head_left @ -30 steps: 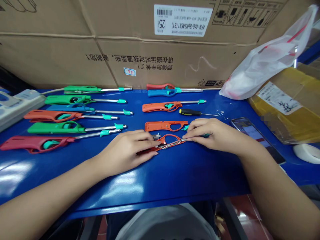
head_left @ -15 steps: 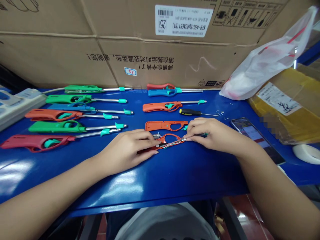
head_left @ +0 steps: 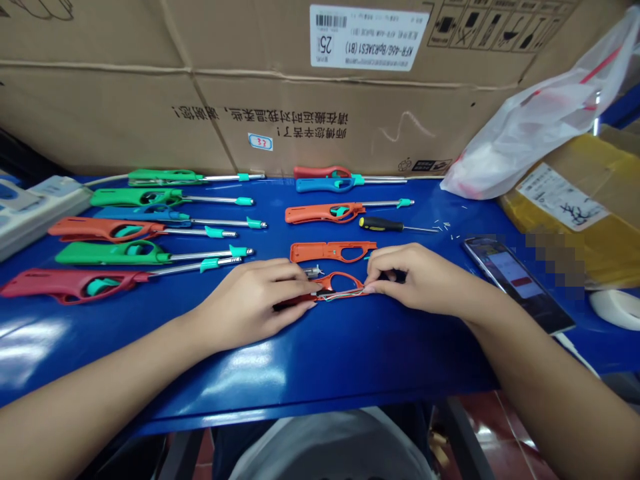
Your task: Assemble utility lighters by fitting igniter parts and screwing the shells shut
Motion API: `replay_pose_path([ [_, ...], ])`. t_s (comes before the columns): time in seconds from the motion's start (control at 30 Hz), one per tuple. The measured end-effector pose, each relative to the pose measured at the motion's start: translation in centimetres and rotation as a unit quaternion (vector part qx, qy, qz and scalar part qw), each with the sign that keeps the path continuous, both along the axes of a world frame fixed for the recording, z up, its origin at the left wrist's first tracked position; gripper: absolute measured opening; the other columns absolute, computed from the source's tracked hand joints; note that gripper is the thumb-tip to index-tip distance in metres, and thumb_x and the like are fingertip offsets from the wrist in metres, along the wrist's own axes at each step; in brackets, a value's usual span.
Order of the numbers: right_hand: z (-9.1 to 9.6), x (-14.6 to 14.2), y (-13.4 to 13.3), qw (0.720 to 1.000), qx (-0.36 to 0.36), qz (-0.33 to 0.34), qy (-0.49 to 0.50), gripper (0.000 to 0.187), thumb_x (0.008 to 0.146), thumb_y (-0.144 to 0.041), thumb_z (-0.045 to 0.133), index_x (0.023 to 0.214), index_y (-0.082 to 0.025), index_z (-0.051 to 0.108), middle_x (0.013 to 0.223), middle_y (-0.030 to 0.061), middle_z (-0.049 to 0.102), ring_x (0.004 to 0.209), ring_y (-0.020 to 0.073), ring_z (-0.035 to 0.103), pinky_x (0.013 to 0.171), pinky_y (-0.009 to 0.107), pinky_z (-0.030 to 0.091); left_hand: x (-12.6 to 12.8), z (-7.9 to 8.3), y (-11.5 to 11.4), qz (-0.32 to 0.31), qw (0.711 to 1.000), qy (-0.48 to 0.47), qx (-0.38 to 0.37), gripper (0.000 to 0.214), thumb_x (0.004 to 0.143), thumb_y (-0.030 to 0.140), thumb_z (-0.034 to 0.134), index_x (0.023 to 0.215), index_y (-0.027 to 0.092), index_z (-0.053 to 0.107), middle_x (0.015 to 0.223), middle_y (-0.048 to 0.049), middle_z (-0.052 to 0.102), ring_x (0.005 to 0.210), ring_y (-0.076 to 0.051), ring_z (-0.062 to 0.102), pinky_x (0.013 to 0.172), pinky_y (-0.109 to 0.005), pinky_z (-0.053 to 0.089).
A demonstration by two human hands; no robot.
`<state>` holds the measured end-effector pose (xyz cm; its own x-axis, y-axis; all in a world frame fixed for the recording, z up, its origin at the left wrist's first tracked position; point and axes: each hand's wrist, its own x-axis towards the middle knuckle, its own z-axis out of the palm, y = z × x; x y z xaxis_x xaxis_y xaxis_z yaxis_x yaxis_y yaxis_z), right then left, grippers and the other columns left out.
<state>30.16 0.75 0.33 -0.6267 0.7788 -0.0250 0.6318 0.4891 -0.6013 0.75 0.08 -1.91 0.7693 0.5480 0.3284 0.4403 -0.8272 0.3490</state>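
An opened orange gas lighter lies on the blue table with its inside facing up. Thin wires run along the lower side of its trigger loop. My left hand is closed over the handle end and covers most of it; a small metal part shows by the fingers. At the front end, my right hand pinches with thumb and forefinger where the wires reach the tip; the fingers hide the exact spot. Just behind lies the matching orange casing half, apart from my left hand.
Several long-nosed lighters, such as a red one, lie in rows at left. Behind the casing are another orange lighter, a screwdriver and small screws. A phone lies at right; a carton backs the table.
My right hand has shifted slightly left, its thumb and forefinger now at the casing's tip. The green piece seen beneath it is now mostly hidden. My left hand stays put.
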Motion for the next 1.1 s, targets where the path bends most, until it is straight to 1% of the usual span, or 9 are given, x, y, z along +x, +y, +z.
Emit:
replay_pose_path([
  [0.17, 0.4, -0.9, -0.7, 0.996, 0.046, -0.024, -0.074, 0.014, 0.094, -0.021, 0.063, 0.08, -0.021, 0.067, 0.087, -0.0022, 0.071, 0.08, 0.015, 0.062, 0.068, 0.028, 0.039, 0.4, 0.4, -0.3, 0.042, 0.999, -0.008, 0.004, 0.015, 0.095, 0.027, 0.067, 0.107, 0.022, 0.074, 0.1, -0.0009, 0.078, 0.087, -0.018, 0.073, 0.076, -0.029, 0.053],
  [0.37, 0.3, -0.3, -0.6, 0.995, 0.094, -0.003, -0.034, 0.011, 0.096, -0.027, 0.064, 0.09, -0.023, 0.072, 0.098, 0.0005, 0.072, 0.095, 0.0182, 0.065, 0.082, 0.03, 0.045, 0.7, 0.2, -0.6, 0.055, 0.997, -0.037, -0.044, 0.009, 0.095, 0.024, 0.067, 0.1, 0.02, 0.074, 0.097, -0.0005, 0.077, 0.085, -0.015, 0.071, 0.076, -0.026, 0.053],
  [0.43, 0.2, 0.0, -0.4, 0.989, 0.142, -0.043, 0.001, 0.011, 0.096, -0.027, 0.063, 0.094, -0.022, 0.072, 0.101, 0.0026, 0.071, 0.1, 0.0194, 0.065, 0.086, 0.031, 0.046, 0.7, -0.1, -0.6, 0.066, 0.995, -0.051, -0.061, 0.01, 0.095, 0.026, 0.069, 0.102, 0.021, 0.074, 0.097, -0.0004, 0.077, 0.084, -0.014, 0.07, 0.075, -0.025, 0.053],
  [0.53, 0.2, 0.4, 0.0, 0.972, 0.189, -0.138, 0.008, 0.009, 0.094, -0.026, 0.063, 0.093, -0.021, 0.07, 0.097, 0.004, 0.069, 0.092, 0.0198, 0.065, 0.077, 0.031, 0.046, 0.6, -0.3, -0.6, 0.078, 0.993, -0.051, -0.071, 0.012, 0.094, 0.027, 0.069, 0.103, 0.021, 0.075, 0.097, -0.0009, 0.077, 0.084, -0.015, 0.071, 0.074, -0.025, 0.054],
  [0.67, 0.1, 0.9, 0.6, 0.969, 0.163, -0.183, -0.042, 0.016, 0.088, -0.034, 0.07, 0.097, -0.021, 0.067, 0.097, 0.0036, 0.066, 0.084, 0.0192, 0.062, 0.069, 0.031, 0.043, 0.6, -0.3, -0.8, 0.08, 0.994, -0.035, -0.067, 0.014, 0.094, 0.027, 0.068, 0.105, 0.022, 0.075, 0.098, -0.0019, 0.076, 0.086, -0.017, 0.071, 0.075, -0.027, 0.055],
  [0.83, -0.7, 1.3, 1.1, 0.98, 0.119, -0.15, -0.05, 0.012, 0.088, -0.032, 0.071, 0.092, -0.021, 0.066, 0.1, 0.0026, 0.064, 0.081, 0.0169, 0.059, 0.072, 0.031, 0.045, 0.8, -0.3, -1.1, 0.068, 0.995, -0.038, -0.068, 0.015, 0.096, 0.025, 0.065, 0.108, 0.023, 0.074, 0.102, -0.0012, 0.075, 0.089, -0.017, 0.071, 0.076, -0.026, 0.055],
  [0.93, -0.8, 1.2, 1.2, 0.983, 0.121, -0.139, -0.007, 0.01, 0.089, -0.03, 0.07, 0.09, -0.02, 0.067, 0.095, 0.0022, 0.063, 0.076, 0.015, 0.056, 0.071, 0.03, 0.044, 0.8, -0.2, -1.2, 0.069, 0.994, -0.047, -0.071, 0.015, 0.096, 0.024, 0.065, 0.108, 0.024, 0.074, 0.102, -0.0006, 0.073, 0.088, -0.015, 0.07, 0.075, -0.024, 0.054],
  [1.03, -0.1, 0.4, 1.1, 0.984, 0.105, -0.136, 0.049, 0.012, 0.091, -0.031, 0.068, 0.092, -0.02, 0.065, 0.093, 0.0017, 0.065, 0.073, 0.0137, 0.057, 0.067, 0.027, 0.044, 0.8, 0.0, -1.4, 0.059, 0.995, -0.047, -0.062, 0.017, 0.098, 0.02, 0.062, 0.108, 0.025, 0.074, 0.104, -0.0008, 0.07, 0.089, -0.014, 0.069, 0.078, -0.024, 0.054],
  [1.1, 1.0, -0.5, 0.8, 0.989, 0.079, -0.119, 0.037, 0.011, 0.092, -0.031, 0.067, 0.092, -0.02, 0.064, 0.092, 0.0011, 0.067, 0.073, 0.0137, 0.058, 0.066, 0.027, 0.043, 0.8, 0.1, -1.4, 0.047, 0.997, -0.039, -0.049, 0.019, 0.098, 0.017, 0.059, 0.107, 0.024, 0.074, 0.105, -0.0014, 0.07, 0.091, -0.014, 0.069, 0.079, -0.024, 0.054],
])
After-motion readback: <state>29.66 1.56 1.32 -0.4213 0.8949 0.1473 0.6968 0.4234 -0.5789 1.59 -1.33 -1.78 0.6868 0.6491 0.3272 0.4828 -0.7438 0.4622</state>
